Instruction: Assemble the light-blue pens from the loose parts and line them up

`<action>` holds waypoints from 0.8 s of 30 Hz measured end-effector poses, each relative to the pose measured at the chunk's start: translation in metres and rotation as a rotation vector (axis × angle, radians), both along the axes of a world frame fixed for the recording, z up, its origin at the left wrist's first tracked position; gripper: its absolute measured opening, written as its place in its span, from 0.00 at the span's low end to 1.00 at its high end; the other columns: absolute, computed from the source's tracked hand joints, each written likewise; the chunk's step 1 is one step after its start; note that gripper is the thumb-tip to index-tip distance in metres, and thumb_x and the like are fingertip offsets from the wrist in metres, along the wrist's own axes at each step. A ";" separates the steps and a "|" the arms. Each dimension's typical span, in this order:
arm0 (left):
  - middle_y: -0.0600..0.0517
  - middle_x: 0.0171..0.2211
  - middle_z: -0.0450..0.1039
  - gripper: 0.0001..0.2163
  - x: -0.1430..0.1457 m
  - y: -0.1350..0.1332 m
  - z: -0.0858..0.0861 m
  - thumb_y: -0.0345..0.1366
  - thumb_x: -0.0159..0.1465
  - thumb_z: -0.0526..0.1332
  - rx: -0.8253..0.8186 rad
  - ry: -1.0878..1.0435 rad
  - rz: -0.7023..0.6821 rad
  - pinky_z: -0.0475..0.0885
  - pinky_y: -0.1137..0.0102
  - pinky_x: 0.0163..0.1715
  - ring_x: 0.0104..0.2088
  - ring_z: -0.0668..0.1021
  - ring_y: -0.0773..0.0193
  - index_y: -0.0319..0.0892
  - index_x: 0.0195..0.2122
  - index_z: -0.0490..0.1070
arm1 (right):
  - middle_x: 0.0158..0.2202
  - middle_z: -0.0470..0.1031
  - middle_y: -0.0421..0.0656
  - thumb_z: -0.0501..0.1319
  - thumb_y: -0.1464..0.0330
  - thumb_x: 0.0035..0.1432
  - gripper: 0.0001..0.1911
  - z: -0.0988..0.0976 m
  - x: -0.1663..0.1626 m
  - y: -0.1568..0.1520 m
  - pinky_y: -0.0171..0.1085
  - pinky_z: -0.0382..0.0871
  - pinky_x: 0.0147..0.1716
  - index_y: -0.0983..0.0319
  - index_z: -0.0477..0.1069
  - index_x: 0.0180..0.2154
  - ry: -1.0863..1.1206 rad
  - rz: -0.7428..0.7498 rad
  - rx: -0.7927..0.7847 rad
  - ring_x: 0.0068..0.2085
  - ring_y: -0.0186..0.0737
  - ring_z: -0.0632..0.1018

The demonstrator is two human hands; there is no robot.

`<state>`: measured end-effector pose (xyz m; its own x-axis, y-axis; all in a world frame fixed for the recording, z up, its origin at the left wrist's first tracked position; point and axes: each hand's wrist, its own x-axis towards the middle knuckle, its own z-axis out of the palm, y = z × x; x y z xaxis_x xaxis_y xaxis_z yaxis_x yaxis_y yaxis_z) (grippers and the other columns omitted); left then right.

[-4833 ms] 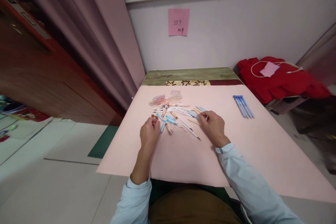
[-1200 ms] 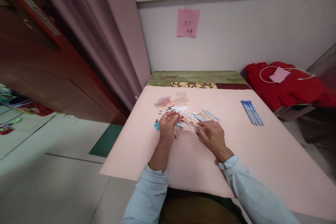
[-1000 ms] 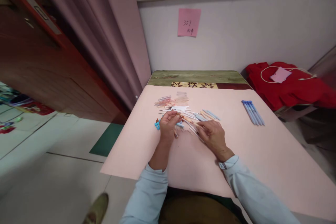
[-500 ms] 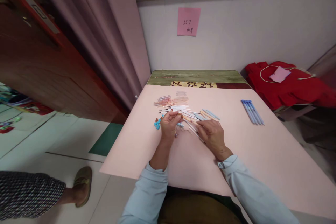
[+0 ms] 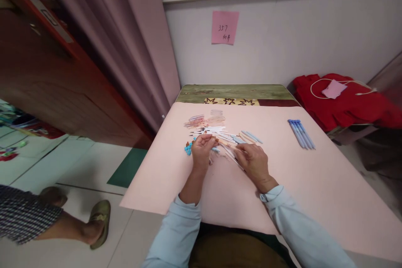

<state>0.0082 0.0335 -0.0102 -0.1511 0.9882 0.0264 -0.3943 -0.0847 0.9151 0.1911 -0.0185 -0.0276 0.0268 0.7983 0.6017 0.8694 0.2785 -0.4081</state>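
Note:
My left hand (image 5: pixel 202 153) is closed in a pinch around the brown-tipped end of a pale orange pen (image 5: pixel 226 143). The pen's other end sits between the closed fingers of my right hand (image 5: pixel 254 162). Under and behind both hands lie white refills with dark tips (image 5: pixel 215 130), spread in a loose pile. Small bright blue and brown pieces (image 5: pixel 188 149) are heaped left of my left hand. Beyond the right fingers rest several pale blue and cream barrels (image 5: pixel 252 136). Small clear and pinkish parts (image 5: pixel 198 121) lie farther back.
Pale pink paper (image 5: pixel 163 176) covers the table. A row of blue pens (image 5: pixel 301 135) lies at the right. Red cloth with a white cable (image 5: pixel 342 100) is beside the table. At left are a wooden door (image 5: pixel 78 92) and another person's leg and shoe (image 5: pixel 100 222).
Both hands stay almost where they were, still holding the pen. On the left, the other person's leg has shifted and a second shoe has come into view.

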 end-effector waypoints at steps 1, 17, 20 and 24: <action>0.48 0.31 0.79 0.17 0.001 0.000 0.000 0.40 0.50 0.73 0.003 0.008 -0.002 0.79 0.65 0.37 0.31 0.82 0.62 0.38 0.36 0.74 | 0.35 0.80 0.43 0.60 0.61 0.64 0.10 0.001 0.000 0.000 0.39 0.63 0.41 0.58 0.77 0.37 0.002 -0.001 -0.008 0.37 0.41 0.76; 0.46 0.33 0.79 0.19 -0.002 0.001 0.003 0.45 0.57 0.68 -0.014 0.031 0.018 0.79 0.67 0.32 0.30 0.83 0.62 0.37 0.42 0.72 | 0.34 0.80 0.43 0.60 0.60 0.65 0.11 0.010 0.000 -0.003 0.37 0.66 0.39 0.58 0.78 0.35 0.092 -0.018 0.034 0.36 0.40 0.77; 0.46 0.33 0.79 0.19 -0.004 0.002 0.004 0.46 0.58 0.67 -0.028 0.041 0.051 0.78 0.69 0.31 0.29 0.82 0.63 0.36 0.42 0.72 | 0.33 0.79 0.43 0.59 0.59 0.64 0.13 0.017 0.014 0.000 0.37 0.66 0.36 0.58 0.78 0.34 0.193 -0.109 0.011 0.34 0.39 0.77; 0.48 0.30 0.79 0.17 -0.006 0.003 0.007 0.45 0.57 0.68 -0.039 0.051 0.068 0.78 0.70 0.30 0.26 0.81 0.65 0.36 0.40 0.72 | 0.33 0.79 0.43 0.60 0.57 0.62 0.15 0.027 0.058 0.005 0.36 0.64 0.32 0.60 0.79 0.35 0.271 -0.319 -0.008 0.31 0.38 0.76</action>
<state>0.0025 0.0370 -0.0033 -0.2174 0.9761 -0.0029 -0.3417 -0.0733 0.9369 0.2487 -0.0131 -0.0005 0.4304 0.7287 0.5327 0.7721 0.0084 -0.6354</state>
